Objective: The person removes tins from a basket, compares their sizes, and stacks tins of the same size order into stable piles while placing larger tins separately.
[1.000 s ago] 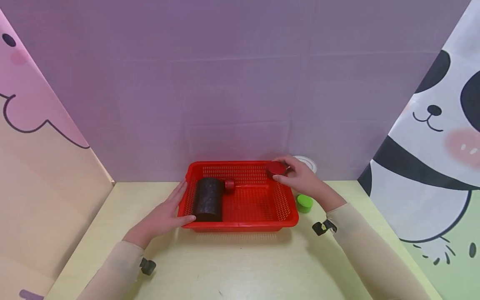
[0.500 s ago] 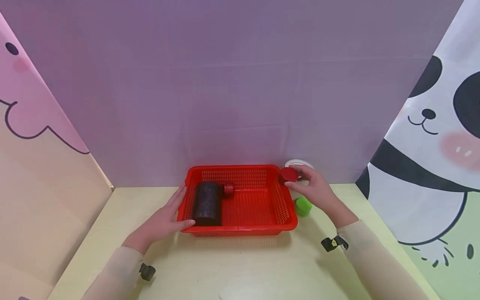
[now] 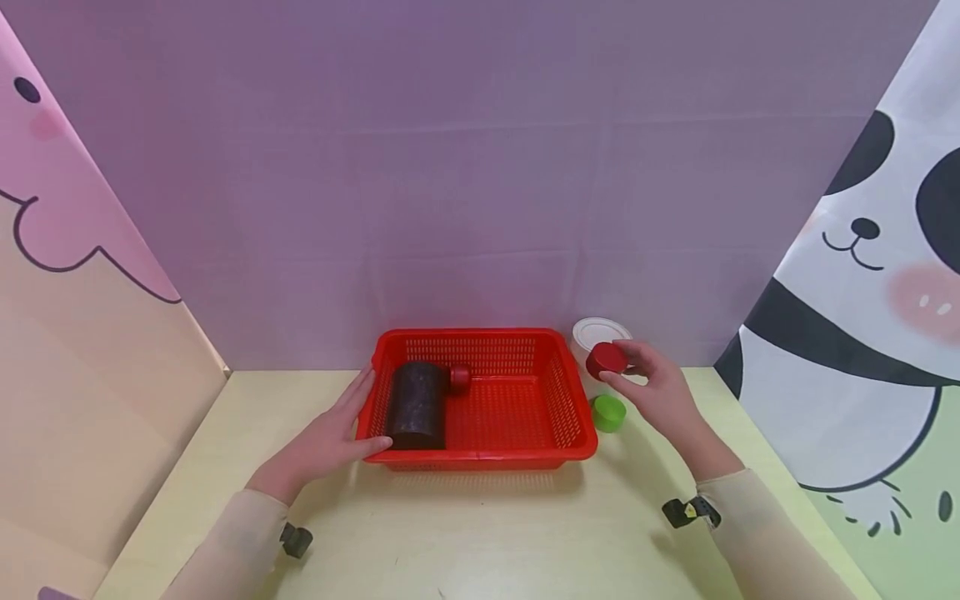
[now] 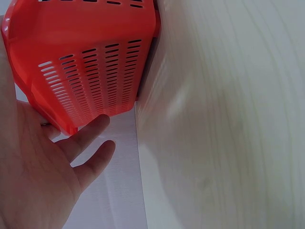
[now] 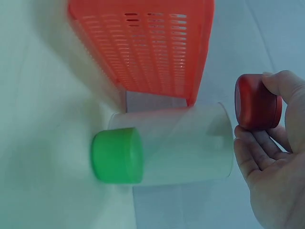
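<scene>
My right hand (image 3: 651, 385) pinches a small round red tin (image 3: 607, 360) between thumb and fingers. In the head view the tin overlaps a white lidded tub (image 3: 600, 329) just right of the red basket (image 3: 480, 456). The right wrist view shows the tin (image 5: 257, 102) held beyond the tub's lid end. My left hand (image 3: 330, 437) rests at the basket's left side with fairly straight fingers, its thumb over the front rim near the corner. Inside the basket stand a dark cylindrical canister (image 3: 417, 407) and a smaller red round piece (image 3: 460, 378) beside it.
A green round tin (image 3: 609, 413) sits in front of the white tub, close to the basket's right side. The pale wooden table (image 3: 480, 542) ends at a purple backdrop (image 3: 480, 167). Printed panels flank both sides, a panda (image 3: 862, 333) on the right one.
My right hand has carried the red tin rightward from over the basket's back right corner to over the white tub. My left hand has stayed at the basket's left side.
</scene>
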`<state>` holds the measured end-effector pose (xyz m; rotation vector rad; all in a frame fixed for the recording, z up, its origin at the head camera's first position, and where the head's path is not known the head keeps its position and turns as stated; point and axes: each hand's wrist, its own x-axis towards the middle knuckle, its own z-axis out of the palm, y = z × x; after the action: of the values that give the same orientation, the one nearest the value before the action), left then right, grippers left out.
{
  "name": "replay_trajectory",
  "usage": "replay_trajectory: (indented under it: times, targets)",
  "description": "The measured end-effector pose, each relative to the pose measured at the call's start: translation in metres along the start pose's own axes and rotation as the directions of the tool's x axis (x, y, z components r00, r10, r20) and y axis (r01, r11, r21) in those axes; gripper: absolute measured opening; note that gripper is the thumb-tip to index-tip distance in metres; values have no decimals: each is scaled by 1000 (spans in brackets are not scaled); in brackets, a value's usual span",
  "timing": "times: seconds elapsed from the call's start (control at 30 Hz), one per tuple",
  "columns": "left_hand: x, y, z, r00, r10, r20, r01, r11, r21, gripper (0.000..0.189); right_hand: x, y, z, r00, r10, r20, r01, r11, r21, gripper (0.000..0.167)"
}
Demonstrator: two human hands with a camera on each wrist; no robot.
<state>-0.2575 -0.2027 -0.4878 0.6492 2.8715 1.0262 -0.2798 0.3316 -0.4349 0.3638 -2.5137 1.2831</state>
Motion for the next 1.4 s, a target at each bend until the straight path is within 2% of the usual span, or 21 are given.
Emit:
replay_trajectory:
  times: [0.4,0.57,1.1,1.4]
  targets:
    - [-1,5,-3,1000,-20,14,20,1000,-18,122,-23,32,0,997,-16,-80,15,1000,-17,54]
    - [0,4,-1,999,-29,21,29,999,-15,123,-33,42,3,997,40,-71,-44,998,-53,56]
    - [0,5,-3,999,-29,28,30,999,-27,125,-36,62,19,986,164,-10,-164,986,-37,67]
    - [2,6,-5,999,-29,25,29,999,-18,125,-32,69,24,985,171,-13,-171,983,-67,66]
